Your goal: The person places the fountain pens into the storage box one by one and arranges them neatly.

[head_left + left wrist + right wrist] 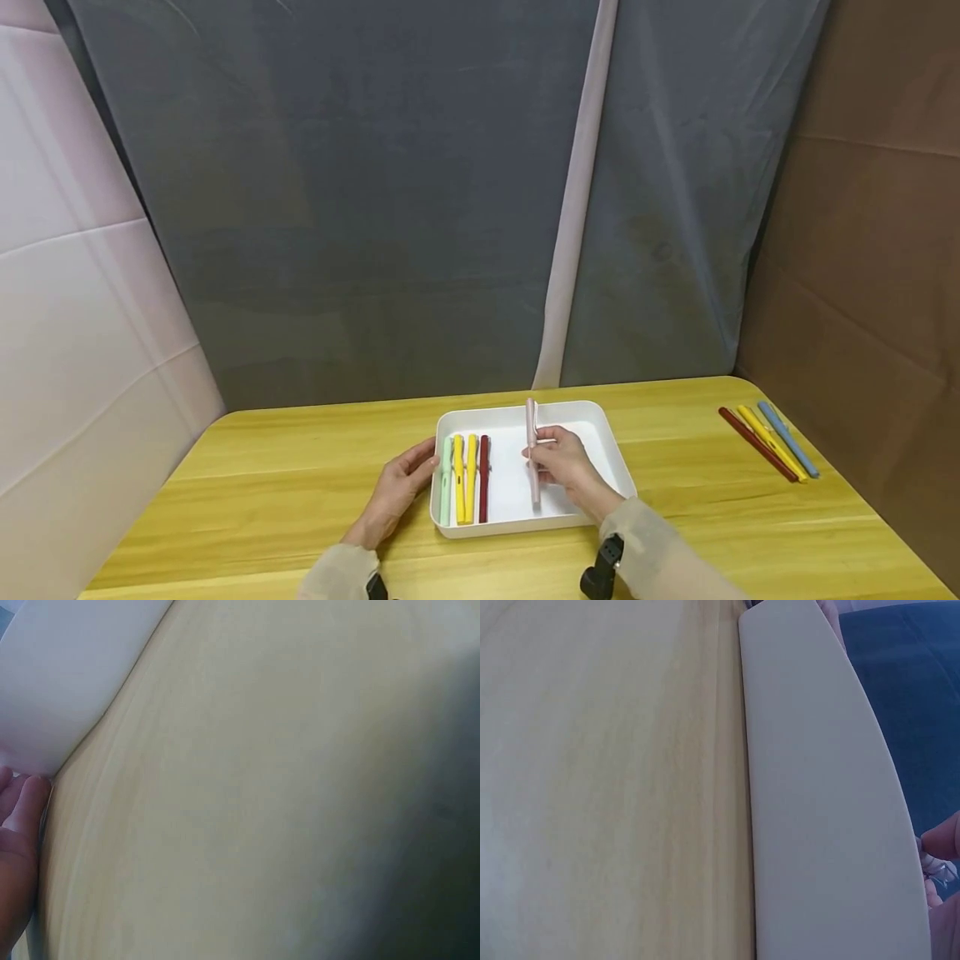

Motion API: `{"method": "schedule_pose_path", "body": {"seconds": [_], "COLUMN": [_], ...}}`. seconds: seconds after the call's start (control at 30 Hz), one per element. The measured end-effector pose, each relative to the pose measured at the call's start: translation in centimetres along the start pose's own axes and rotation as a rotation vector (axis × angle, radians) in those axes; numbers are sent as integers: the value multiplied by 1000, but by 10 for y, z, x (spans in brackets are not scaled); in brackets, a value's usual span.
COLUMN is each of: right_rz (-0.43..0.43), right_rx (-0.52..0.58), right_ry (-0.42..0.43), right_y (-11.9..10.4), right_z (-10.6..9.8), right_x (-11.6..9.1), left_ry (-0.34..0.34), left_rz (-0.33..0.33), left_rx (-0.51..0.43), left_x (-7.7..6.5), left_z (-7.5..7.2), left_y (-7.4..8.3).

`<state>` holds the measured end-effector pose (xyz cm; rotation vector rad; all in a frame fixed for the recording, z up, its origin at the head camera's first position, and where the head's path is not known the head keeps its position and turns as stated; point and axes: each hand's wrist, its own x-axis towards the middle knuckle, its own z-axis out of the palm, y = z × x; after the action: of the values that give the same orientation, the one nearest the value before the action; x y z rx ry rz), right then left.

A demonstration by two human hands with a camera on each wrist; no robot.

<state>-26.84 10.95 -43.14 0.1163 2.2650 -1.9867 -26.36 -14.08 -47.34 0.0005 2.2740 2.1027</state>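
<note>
A pale pink pen [532, 458] stands nearly lengthwise over the white tray [517, 527], pinched between the thumb and fingers of my right hand [562, 460]. My left hand [401, 487] rests against the tray's left wall, its fingers fairly straight; in the left wrist view its fingertips touch the tray's side [67, 682]. Inside the tray, side by side at the left, lie a mint green pen [446, 483], two yellow pens [459, 483] and a dark red pen [483, 479]. The right wrist view shows mostly the tray's outer wall [825, 787], with part of my right hand [943, 840] at the edge.
On the wooden table [300, 467], at the far right, lie another dark red pen [757, 444], another yellow pen [772, 443] and a blue pen [787, 439]. A grey curtain [375, 208] hangs behind the table, and a brown panel [862, 250] borders the right side.
</note>
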Motion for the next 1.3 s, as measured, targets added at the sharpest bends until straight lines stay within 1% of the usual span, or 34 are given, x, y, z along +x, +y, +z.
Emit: {"method": "schedule_pose_path", "body": {"seconds": [0.23, 0.53, 0.77, 1.03, 1.3], "right_rz": [1, -2, -19, -6, 5], "right_rx": [25, -1, 26, -13, -11], "right_ry": [-13, -57, -58, -67, -56], "right_y": [3, 7, 8, 9, 10], "right_z": [5, 12, 16, 20, 22], "right_x": [1, -1, -2, -3, -2], "left_ry": [-11, -6, -8, -3, -8], "left_rz": [12, 2, 4, -9, -1], "left_rx": [-1, 11, 5, 6, 14], "left_x": [-1, -1, 0, 2, 2], "left_z": [1, 1, 2, 3, 3], "left_y": [2, 1, 1, -1, -2]}}
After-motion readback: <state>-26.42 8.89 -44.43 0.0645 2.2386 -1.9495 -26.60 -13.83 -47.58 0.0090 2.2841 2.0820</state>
